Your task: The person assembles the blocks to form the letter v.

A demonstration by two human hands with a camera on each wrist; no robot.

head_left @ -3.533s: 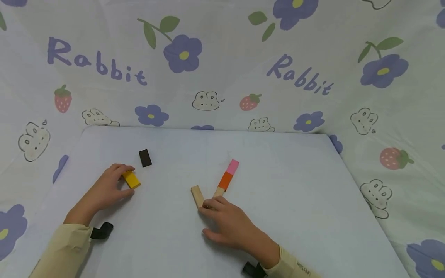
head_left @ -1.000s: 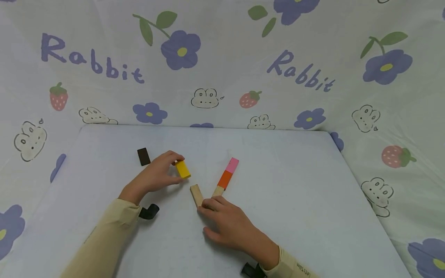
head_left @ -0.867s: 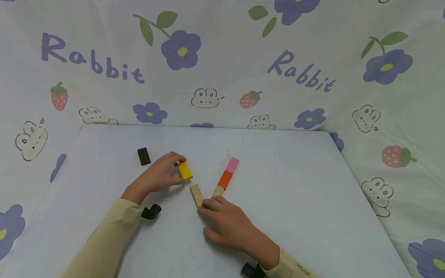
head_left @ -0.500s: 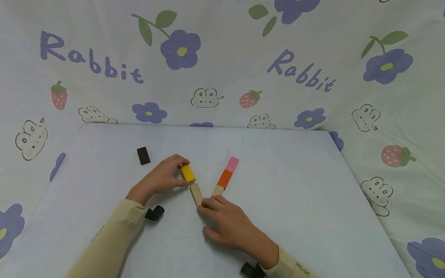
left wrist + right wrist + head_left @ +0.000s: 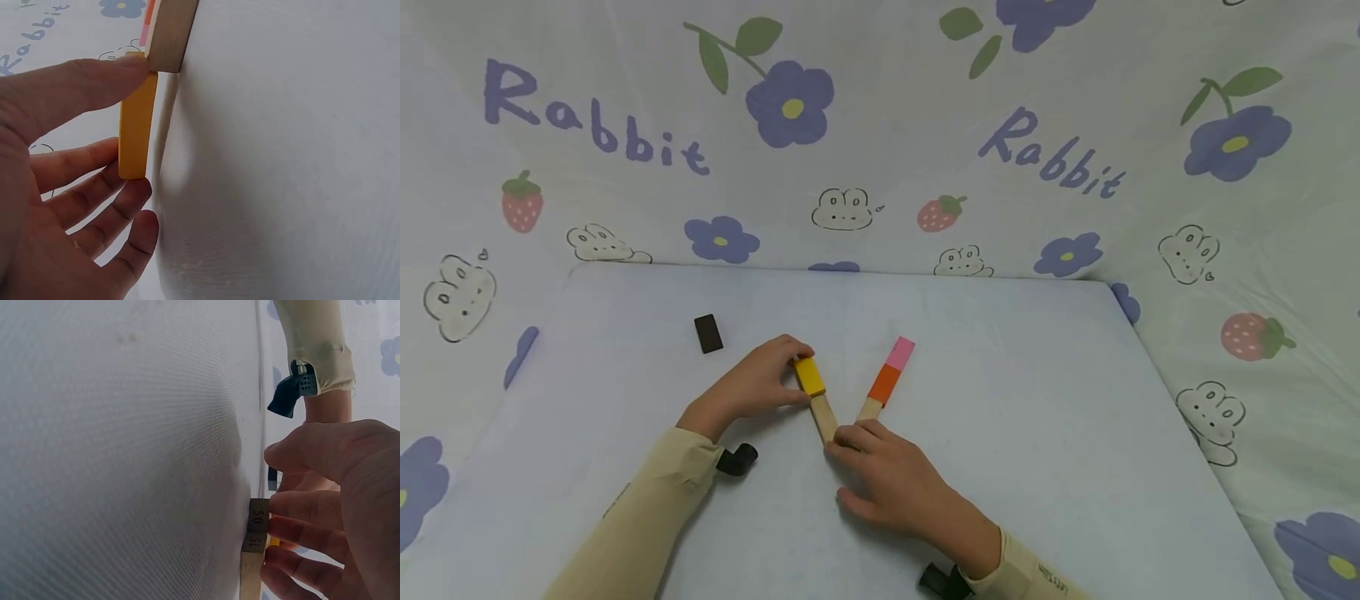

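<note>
My left hand (image 5: 745, 387) pinches a yellow block (image 5: 810, 377) between thumb and fingers. That block meets the upper end of a plain wooden block (image 5: 823, 418); the left wrist view has the thumb over this joint. Fingertips of my right hand (image 5: 898, 483) rest at the lower ends of the wooden blocks, hiding where they converge. Its thumb stands apart from them. A second wooden block (image 5: 869, 409) slants up to the right, followed in line by an orange block (image 5: 884, 385) and a pink block (image 5: 899, 353). Dark printed marks show on the block ends (image 5: 258, 515) in the right wrist view.
A dark brown block (image 5: 708, 333) lies alone at the far left of the white tabletop (image 5: 1037, 417). Behind the table's back edge hangs a cloth (image 5: 880, 108) printed with flowers and rabbits. Black devices (image 5: 737, 459) are worn at both wrists.
My left hand has carried the yellow block rightward from the table's left side up against the left wooden block's upper end. My right hand has stayed in place.
</note>
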